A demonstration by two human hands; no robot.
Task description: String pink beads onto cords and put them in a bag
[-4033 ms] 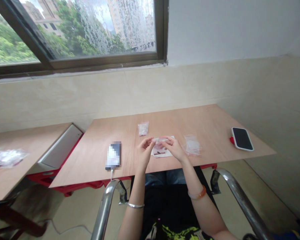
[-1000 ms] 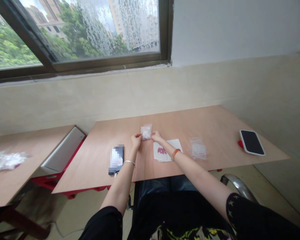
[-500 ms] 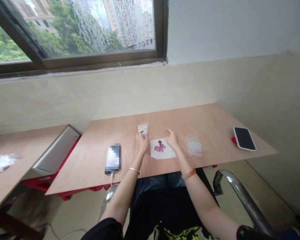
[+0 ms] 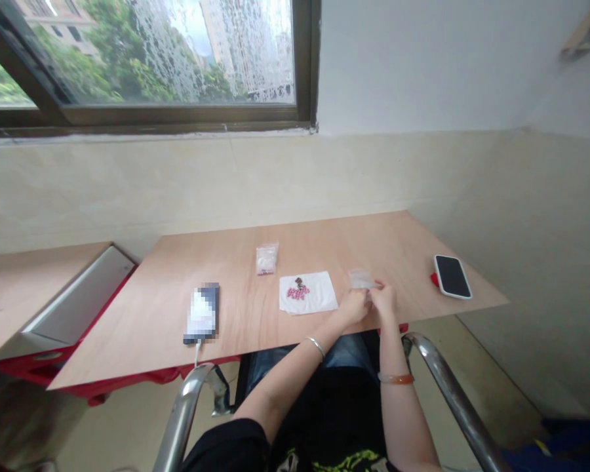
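Plastic bags (image 4: 360, 278) lie toward the desk's (image 4: 246, 308) front edge, just beyond your left hand (image 4: 354, 305) and right hand (image 4: 385, 298) — neither clearly nearer; whether either grip pinches one, I cannot tell.

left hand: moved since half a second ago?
Yes, rightward. Against the white sheet, the left hand has gone from its left side, by the small bag, to its right side, at the clear bags.

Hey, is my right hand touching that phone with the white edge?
Apart: the head view shows tabletop between the right hand and the white-edged phone.
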